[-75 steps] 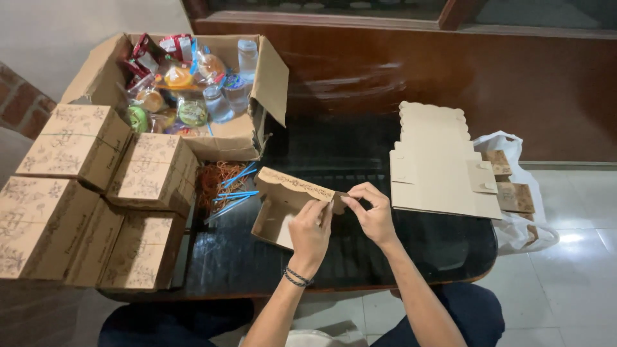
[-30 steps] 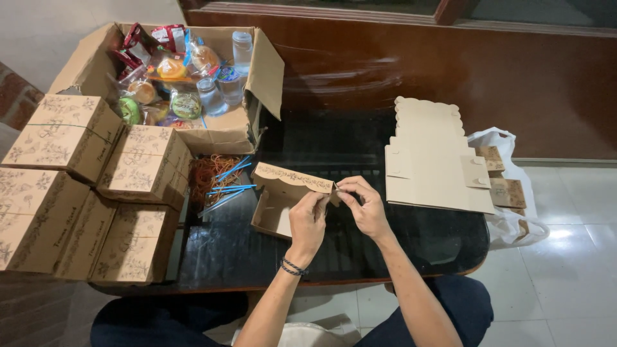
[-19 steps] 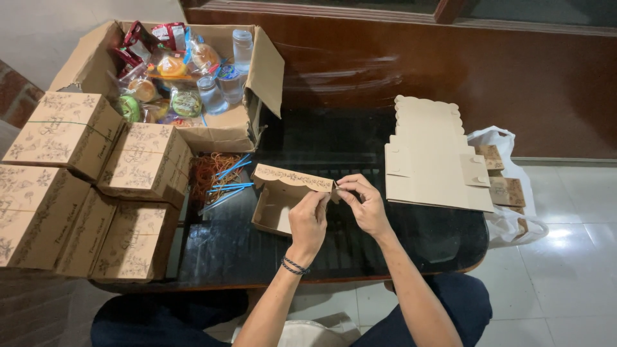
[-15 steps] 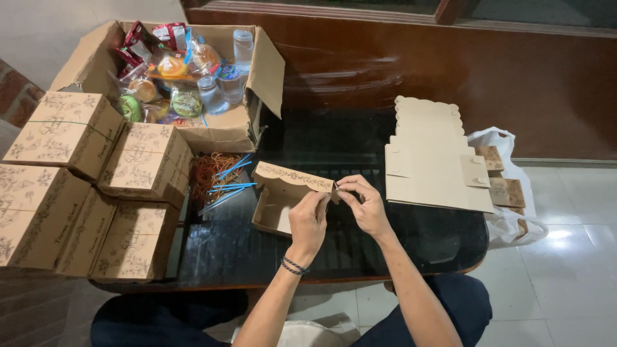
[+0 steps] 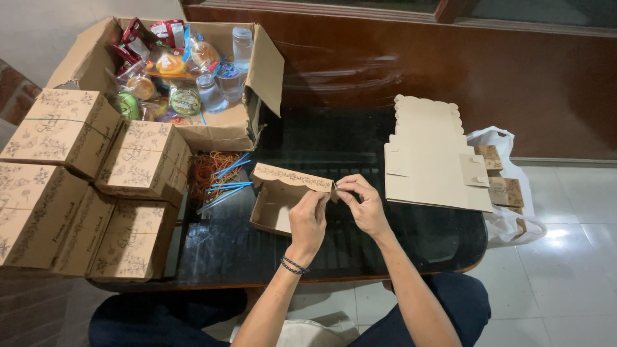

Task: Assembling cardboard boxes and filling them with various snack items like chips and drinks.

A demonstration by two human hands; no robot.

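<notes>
Cardboard box (image 5: pixel 283 199) corner pinched between both hands' grips

Brown floral-printed cardboard box (image 5: pixel 277 196), blue straws (image 5: pixel 225 183)

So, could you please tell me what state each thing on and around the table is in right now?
Small cardboard box: half folded, open, held by left hand and right hand.
Large carton: flaps open, full of snacks and water cups.
Printed boxes: closed, stacked.
Box blanks: flat, unfolded.
White bag: open.
</notes>
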